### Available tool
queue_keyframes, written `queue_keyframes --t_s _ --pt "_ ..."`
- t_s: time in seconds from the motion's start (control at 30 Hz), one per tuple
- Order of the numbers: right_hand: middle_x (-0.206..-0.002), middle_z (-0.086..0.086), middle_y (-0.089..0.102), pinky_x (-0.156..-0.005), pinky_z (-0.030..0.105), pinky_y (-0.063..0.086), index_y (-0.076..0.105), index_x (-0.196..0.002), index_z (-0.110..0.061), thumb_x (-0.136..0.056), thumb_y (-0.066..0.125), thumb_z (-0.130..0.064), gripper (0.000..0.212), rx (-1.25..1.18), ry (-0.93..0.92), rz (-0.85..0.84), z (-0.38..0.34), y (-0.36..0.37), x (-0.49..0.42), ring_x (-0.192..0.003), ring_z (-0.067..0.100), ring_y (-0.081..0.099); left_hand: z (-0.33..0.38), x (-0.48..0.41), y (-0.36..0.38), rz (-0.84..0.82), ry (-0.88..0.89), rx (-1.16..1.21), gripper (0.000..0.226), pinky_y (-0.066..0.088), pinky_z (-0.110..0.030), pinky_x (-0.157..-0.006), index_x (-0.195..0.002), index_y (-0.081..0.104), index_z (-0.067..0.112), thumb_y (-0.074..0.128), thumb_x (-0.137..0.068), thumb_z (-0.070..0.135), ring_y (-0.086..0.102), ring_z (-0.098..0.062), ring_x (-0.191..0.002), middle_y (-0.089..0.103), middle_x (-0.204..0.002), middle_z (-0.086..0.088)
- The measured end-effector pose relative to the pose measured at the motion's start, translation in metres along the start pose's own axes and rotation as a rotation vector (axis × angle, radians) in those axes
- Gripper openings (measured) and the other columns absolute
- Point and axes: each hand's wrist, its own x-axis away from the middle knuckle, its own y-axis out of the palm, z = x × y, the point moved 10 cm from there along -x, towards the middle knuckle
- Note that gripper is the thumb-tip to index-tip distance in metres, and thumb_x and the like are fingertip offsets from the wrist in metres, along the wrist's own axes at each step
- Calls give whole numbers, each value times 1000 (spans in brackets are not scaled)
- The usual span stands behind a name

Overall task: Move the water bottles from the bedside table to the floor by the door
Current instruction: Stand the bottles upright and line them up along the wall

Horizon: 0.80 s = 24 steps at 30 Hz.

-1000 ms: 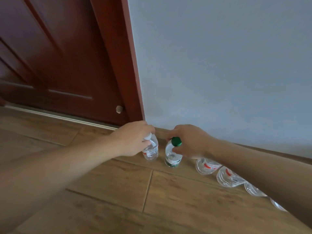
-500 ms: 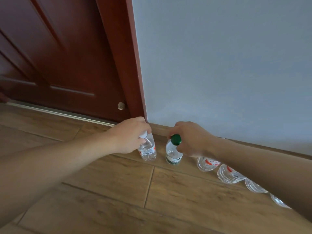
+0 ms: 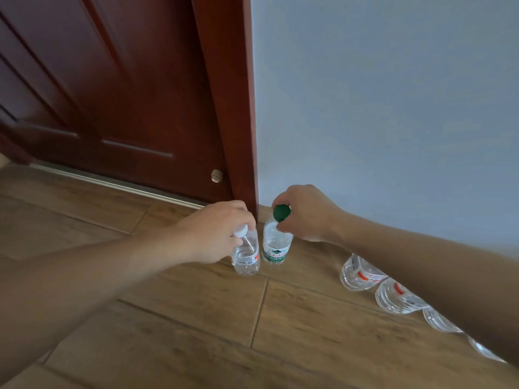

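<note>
Head view: my left hand (image 3: pixel 213 231) grips the white-capped bottle (image 3: pixel 246 255), my right hand (image 3: pixel 306 213) the green-capped bottle (image 3: pixel 276 245), both upright on the floor (image 3: pixel 196 304) just beside the door frame (image 3: pixel 238 136); more bottles (image 3: pixel 361 273) line the wall (image 3: pixel 393 94) beyond.

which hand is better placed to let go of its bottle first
Left. The left hand has its white-capped bottle looking upright on the floor. The right hand pinches the green-capped bottle by its cap, and that bottle seems tilted.
</note>
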Motion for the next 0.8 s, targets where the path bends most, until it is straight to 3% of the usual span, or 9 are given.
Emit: queue_keyframes --t_s 0.13,0.23,0.47,0.63,0.8 --pt "-80 -7 57 -58 23 37 67 -84 -20 -76 71 -19 9 -7 5 5 -7 4 -16 -79 15 53 -2 6 2 -4 20 17 25 47 -33 -84 -109 66 30 66 -89 16 53 -6 -89 50 -107 18" --pt "-83 -2 59 -63 27 45 70 -86 -17 -76 71 -19 10 -3 11 18 -10 9 -27 -79 17 54 -3 8 5 -19 39 26 27 47 -33 -82 -111 66 30 64 -89 14 51 -4 -86 49 -106 18" --pt "-84 -1 62 -66 30 48 70 -87 -17 -75 70 -18 12 -32 42 52 -11 10 -44 -81 18 57 -5 10 9 -27 64 29 26 45 -30 -82 -111 66 30 65 -89 16 51 -6 -91 48 -103 19" --pt "-81 -1 63 -64 29 47 70 -84 -16 -72 70 -16 12 -42 76 84 -4 11 -52 -80 19 57 3 11 14 -50 104 7 25 47 -33 -78 -107 64 31 62 -88 15 51 -10 -91 48 -103 17" --pt "-76 -4 57 -59 26 37 64 -78 -21 -73 70 -17 9 -44 102 114 1 11 -56 -79 20 56 4 10 15 -63 100 2 25 48 -39 -81 -109 63 31 62 -88 16 53 -11 -94 50 -105 15"
